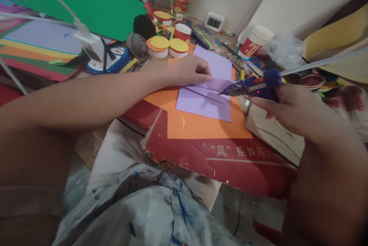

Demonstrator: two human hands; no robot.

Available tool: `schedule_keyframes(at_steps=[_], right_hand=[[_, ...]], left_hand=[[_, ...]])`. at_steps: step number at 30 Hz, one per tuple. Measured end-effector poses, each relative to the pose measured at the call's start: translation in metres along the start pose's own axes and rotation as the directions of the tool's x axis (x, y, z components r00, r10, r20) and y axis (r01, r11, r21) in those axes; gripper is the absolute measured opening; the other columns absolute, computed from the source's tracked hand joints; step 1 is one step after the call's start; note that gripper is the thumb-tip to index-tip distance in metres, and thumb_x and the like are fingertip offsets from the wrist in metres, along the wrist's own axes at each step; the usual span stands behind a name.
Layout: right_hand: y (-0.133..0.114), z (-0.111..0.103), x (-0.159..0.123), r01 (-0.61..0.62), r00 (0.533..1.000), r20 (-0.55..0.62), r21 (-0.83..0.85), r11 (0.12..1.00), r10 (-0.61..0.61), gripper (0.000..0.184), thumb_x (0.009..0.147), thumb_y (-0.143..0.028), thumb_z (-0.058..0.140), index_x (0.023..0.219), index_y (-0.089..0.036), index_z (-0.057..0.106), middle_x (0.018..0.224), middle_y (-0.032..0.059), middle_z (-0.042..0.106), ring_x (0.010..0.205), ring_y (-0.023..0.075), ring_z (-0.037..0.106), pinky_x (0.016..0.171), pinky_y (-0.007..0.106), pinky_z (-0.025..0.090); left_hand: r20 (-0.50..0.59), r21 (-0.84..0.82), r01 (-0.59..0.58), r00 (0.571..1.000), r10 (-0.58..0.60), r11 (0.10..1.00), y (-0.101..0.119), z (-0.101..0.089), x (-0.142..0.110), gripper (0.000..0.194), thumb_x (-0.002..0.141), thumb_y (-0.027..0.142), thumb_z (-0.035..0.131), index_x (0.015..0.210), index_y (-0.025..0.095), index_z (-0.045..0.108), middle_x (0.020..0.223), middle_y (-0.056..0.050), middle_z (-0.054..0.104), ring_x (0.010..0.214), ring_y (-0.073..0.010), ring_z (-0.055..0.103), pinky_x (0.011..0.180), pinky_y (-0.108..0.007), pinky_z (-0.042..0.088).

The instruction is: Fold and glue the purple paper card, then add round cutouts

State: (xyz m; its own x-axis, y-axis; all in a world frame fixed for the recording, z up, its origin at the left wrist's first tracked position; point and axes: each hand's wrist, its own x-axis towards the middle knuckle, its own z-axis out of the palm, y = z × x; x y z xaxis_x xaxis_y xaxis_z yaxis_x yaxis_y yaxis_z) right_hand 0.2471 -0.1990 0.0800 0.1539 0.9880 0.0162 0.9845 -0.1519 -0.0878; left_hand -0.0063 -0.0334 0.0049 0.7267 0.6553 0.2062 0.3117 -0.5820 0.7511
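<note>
My right hand (290, 104) is wrapped round a blue glue gun (263, 86) with a small red light on its side. The gun's nozzle points left, and its tip is at a narrow purple paper strip (220, 84). My left hand (192, 70) has its fingers pinched at the left part of this strip. Below and behind the strip lies purple paper (202, 106), with a gap or fold line across its middle. Orange paper (207, 130) is underneath, and a thin curled yellow scrap (183, 122) rests on it.
Yellow-topped paper rolls (178, 48), grey yarn (136, 46) and a white digital clock (214, 21) stand behind. A blue-and-white power strip (115, 60) with a plugged charger is at left, by stacked coloured sheets (48, 38). A red-and-white cup (255, 40) stands at right.
</note>
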Motion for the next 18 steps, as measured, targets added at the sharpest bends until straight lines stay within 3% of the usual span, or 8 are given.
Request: schedule_keyframes(at_steps=[3, 5, 10, 15, 18], right_hand=[[-0.005, -0.012, -0.001, -0.173, 0.974, 0.139, -0.051, 0.984, 0.178, 0.041, 0.094, -0.043, 0.072, 0.063, -0.026, 0.051, 0.061, 0.0039, 0.06, 0.057, 0.0203, 0.054, 0.055, 0.034, 0.039], [-0.009, -0.018, -0.001, -0.222, 0.955, 0.187, -0.06, 0.973, 0.229, 0.039, 0.095, -0.037, 0.071, 0.063, -0.026, 0.052, 0.06, 0.0036, 0.061, 0.057, 0.0206, 0.055, 0.056, 0.034, 0.04], [-0.017, -0.023, -0.002, -0.21, 0.969, 0.117, -0.093, 0.973, 0.22, 0.037, 0.096, -0.04, 0.07, 0.067, -0.025, 0.054, 0.065, 0.0035, 0.064, 0.061, 0.0219, 0.059, 0.057, 0.035, 0.043], [-0.019, -0.028, -0.004, -0.2, 0.956, 0.181, -0.172, 0.965, 0.23, 0.046, 0.096, -0.039, 0.074, 0.06, -0.026, 0.049, 0.059, 0.0029, 0.059, 0.059, 0.0214, 0.057, 0.058, 0.035, 0.042], [-0.01, -0.017, -0.003, -0.138, 0.979, 0.14, -0.089, 0.986, 0.149, 0.04, 0.096, -0.042, 0.072, 0.065, -0.024, 0.055, 0.064, 0.0043, 0.063, 0.059, 0.0211, 0.057, 0.058, 0.035, 0.042]], left_hand=[[0.006, -0.004, -0.001, 1.0, 0.001, 1.0, 0.0, 0.0, 0.0, 0.016, 0.086, 0.027, 0.069, 0.089, 0.016, 0.08, 0.083, -0.001, 0.075, 0.084, -0.0155, 0.07, 0.076, -0.026, 0.048], [0.012, -0.004, 0.004, 1.0, -0.004, 1.0, 0.001, -0.001, -0.001, 0.017, 0.086, 0.027, 0.069, 0.09, 0.016, 0.08, 0.083, -0.001, 0.075, 0.084, -0.0151, 0.07, 0.077, -0.026, 0.048], [0.041, 0.009, 0.012, 0.999, -0.012, 1.0, 0.004, -0.004, -0.004, 0.023, 0.085, 0.031, 0.068, 0.096, 0.015, 0.081, 0.085, -0.002, 0.076, 0.086, -0.015, 0.07, 0.081, -0.025, 0.049], [0.044, 0.027, 0.017, 0.999, -0.018, 1.0, 0.003, -0.004, -0.002, 0.024, 0.085, 0.031, 0.067, 0.096, 0.016, 0.081, 0.086, -0.002, 0.076, 0.087, -0.0152, 0.07, 0.083, -0.026, 0.049], [0.03, 0.016, 0.014, 0.999, -0.014, 1.0, 0.003, -0.004, -0.001, 0.023, 0.084, 0.031, 0.068, 0.094, 0.016, 0.081, 0.086, -0.002, 0.077, 0.087, -0.0154, 0.07, 0.083, -0.026, 0.049]])
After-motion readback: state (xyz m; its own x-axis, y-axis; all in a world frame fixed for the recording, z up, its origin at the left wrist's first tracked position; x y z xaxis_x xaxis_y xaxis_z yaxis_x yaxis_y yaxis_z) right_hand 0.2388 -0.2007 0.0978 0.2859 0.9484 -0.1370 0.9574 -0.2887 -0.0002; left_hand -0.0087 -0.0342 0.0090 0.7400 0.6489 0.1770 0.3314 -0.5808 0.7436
